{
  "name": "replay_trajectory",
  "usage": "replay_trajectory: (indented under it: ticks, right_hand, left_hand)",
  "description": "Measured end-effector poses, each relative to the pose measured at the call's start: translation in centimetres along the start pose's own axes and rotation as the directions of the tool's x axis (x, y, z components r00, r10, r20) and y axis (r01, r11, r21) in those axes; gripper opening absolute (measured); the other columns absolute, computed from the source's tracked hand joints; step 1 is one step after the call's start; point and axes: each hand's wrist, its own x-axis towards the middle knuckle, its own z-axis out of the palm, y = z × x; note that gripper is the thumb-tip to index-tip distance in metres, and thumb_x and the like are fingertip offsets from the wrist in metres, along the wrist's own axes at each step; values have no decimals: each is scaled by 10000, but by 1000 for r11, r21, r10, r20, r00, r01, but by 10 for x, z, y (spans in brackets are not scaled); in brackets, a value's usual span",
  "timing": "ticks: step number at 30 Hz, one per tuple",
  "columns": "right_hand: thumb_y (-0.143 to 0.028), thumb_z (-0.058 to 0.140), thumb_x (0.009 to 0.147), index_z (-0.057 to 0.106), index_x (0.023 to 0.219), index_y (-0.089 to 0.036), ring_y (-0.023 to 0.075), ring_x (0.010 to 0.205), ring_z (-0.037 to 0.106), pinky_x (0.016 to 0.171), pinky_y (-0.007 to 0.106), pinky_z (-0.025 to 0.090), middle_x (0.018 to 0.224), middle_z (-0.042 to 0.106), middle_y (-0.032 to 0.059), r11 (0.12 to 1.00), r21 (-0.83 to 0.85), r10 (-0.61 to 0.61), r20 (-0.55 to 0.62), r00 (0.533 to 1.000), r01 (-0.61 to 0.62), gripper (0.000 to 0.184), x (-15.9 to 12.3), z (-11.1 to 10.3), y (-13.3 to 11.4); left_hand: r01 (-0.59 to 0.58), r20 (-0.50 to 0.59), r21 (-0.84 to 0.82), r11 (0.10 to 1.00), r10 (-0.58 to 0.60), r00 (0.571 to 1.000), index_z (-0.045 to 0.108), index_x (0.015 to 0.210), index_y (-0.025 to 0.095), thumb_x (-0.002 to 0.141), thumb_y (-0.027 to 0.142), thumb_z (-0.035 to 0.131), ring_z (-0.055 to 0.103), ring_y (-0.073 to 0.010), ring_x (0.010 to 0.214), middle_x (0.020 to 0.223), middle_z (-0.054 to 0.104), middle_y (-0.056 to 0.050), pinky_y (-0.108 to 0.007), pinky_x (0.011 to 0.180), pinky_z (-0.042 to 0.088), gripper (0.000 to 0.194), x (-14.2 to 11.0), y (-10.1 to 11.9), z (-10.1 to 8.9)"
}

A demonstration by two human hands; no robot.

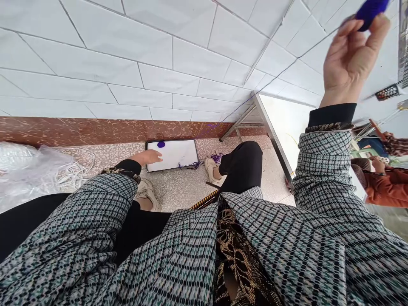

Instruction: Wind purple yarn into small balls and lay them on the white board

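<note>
My right hand [350, 59] is raised high at the upper right, its fingers closed on a deep-purple yarn piece [369, 15] that the top edge partly cuts off. A thin purple strand [280, 73] runs from that hand down along the wall towards the floor. Low on the left, my left hand [151, 157] rests palm down at the left part of a white board [178, 153] with a dark rim, fingers stretched out. Just above it on the board lies a round purple piece [161, 144]. Tangled purple yarn [190, 165] crosses the board's lower right edge.
More purple yarn [216, 157] lies on the floor by my shoe [211, 170]. A white table [287, 117] with metal legs stands right. Clear plastic bags [35, 174] and white cord [72, 174] lie left. A tiled wall [153, 80] rises ahead. Another person's orange sleeve [387, 187] shows far right.
</note>
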Motion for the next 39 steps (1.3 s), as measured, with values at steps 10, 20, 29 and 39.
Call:
replay_trajectory:
  ticks: [10,20,29,39]
  right_hand:
    - [-471,386,1380,505,938,-229,-11,521,618,548,116,629,707,607,-94,927,-350,49,468,882,134,517,-28,14,61]
    - [-305,405,1383,477,948,-262,19,608,607,586,112,638,734,565,-90,915,-403,190,480,857,22,443,-60,33,88]
    - [-341,368,1362,500,1001,-262,1,585,619,617,103,627,754,589,-104,947,-322,142,482,865,24,392,-40,31,106]
    - [-240,682,999,628,956,-329,106,787,683,847,174,682,882,685,-43,904,-428,254,515,818,-11,112,-31,11,109]
  left_hand:
    - [-103,-171,16,995,104,980,852,1492,137,986,412,664,660,-427,1645,1692,747,-195,-396,1324,558,606,-4,47,-33]
    - [-566,-288,-460,684,488,824,518,1862,161,815,184,704,431,-401,1826,1917,511,-184,-544,1503,383,1063,-25,111,-26]
    - [-383,35,-761,524,622,782,322,1904,168,734,377,861,551,-446,1714,1753,655,-301,-619,1393,449,1304,-13,123,43]
    - [-290,-224,-704,649,184,957,673,1582,109,735,262,896,296,-539,1854,1918,418,-337,-615,1480,337,890,2,151,59]
